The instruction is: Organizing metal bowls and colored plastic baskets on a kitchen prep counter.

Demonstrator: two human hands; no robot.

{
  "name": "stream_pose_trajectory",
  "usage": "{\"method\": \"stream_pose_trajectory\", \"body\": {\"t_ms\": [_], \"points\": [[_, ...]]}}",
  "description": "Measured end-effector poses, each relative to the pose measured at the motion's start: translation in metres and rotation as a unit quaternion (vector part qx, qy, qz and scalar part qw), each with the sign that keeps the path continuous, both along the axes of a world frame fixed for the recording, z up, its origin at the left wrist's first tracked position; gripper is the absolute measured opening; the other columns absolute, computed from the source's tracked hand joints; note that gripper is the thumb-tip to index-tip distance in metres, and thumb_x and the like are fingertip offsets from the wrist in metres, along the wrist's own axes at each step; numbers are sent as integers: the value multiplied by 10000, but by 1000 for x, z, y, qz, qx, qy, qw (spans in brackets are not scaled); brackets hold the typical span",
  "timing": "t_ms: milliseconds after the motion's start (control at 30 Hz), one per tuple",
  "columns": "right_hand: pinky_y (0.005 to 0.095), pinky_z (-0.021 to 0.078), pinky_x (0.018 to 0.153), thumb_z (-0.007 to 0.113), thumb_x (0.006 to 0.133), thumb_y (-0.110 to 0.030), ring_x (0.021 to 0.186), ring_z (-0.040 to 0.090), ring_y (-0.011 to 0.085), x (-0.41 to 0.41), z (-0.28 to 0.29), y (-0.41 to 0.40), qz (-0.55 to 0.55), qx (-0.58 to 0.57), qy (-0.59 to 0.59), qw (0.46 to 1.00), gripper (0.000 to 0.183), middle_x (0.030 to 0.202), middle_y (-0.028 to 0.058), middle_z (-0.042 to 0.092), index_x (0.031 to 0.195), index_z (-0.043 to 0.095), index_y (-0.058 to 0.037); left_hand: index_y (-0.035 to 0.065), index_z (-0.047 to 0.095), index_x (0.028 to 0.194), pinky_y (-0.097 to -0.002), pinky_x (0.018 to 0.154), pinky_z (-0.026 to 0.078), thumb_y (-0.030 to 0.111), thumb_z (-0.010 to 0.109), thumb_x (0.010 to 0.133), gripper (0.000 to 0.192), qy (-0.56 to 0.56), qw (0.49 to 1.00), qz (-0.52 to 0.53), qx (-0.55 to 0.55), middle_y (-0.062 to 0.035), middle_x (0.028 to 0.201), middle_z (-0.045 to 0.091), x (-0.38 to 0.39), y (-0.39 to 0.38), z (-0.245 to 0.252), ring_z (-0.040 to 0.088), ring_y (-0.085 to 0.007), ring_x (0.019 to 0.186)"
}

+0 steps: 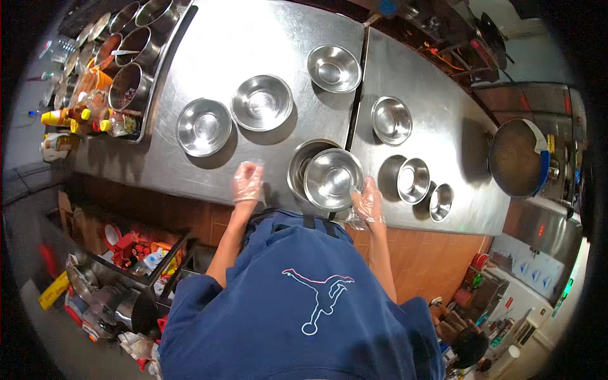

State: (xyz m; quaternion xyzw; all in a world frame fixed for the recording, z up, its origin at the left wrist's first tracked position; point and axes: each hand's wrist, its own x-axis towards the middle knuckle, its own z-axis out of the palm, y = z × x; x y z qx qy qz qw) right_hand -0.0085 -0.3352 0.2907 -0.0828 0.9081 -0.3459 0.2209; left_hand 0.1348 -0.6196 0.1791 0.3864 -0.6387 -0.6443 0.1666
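Observation:
My right hand (368, 201), in a clear plastic glove, grips the right rim of a round stainless-steel bowl (334, 179). That bowl is tilted and overlaps another steel bowl (297, 167), which is partly hidden behind it. My left hand (248, 182), also gloved, hovers near the front edge of the steel table (266, 164) with its fingers curled and nothing visible in it. Nearest to it is a steel bowl (204, 127), beside a slightly larger bowl (262, 103). Another bowl (334, 69) sits farther back.
Across the table seam are a bowl (392, 121) and two smaller bowls (413, 181) (441, 203). A tray (151, 107) of steel pots and bottles stands at left. A large round pan (515, 156) is at right. Below left sits an open drawer (142, 273) of packets.

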Motion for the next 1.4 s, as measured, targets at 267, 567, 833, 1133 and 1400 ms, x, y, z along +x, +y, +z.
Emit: {"method": "stream_pose_trajectory", "body": {"t_ms": [267,567,833,1133,1400], "points": [[318,425,654,591,770,-108,731,451,156,1,-11,8,49,-12,36,998,284,809,76,476,996,449,-11,57,582,894,-418,654,494,198,696,783,213,34,931,-220,-289,-143,795,621,-57,48,50,612,-337,718],[435,457,787,554,784,-117,845,576,404,9,-45,6,29,-79,-20,996,413,939,250,566,1163,424,-16,69,555,897,-482,712,496,252,625,810,215,-120,907,-284,-286,-175,852,599,-71,49,54,608,-377,802],[279,447,783,533,764,-11,899,499,126,14,-40,6,-43,-169,-145,974,624,1123,69,523,1365,366,-9,55,635,941,-485,770,487,340,534,889,307,-147,905,-284,-280,-195,965,629,-74,34,46,615,-382,887],[243,415,916,464,693,136,1175,458,148,15,-41,19,-106,-345,-300,883,737,1318,78,464,1410,330,33,1,543,730,-457,653,458,265,643,785,288,-41,911,-308,-271,-223,721,594,-80,6,60,599,-390,720],[208,465,789,461,759,95,1054,517,128,17,-47,39,-262,-389,-181,864,732,1301,90,476,1453,240,27,-11,621,824,-431,634,467,358,658,775,374,-114,965,15,-237,-189,703,620,-150,-105,67,585,-340,641]]}}
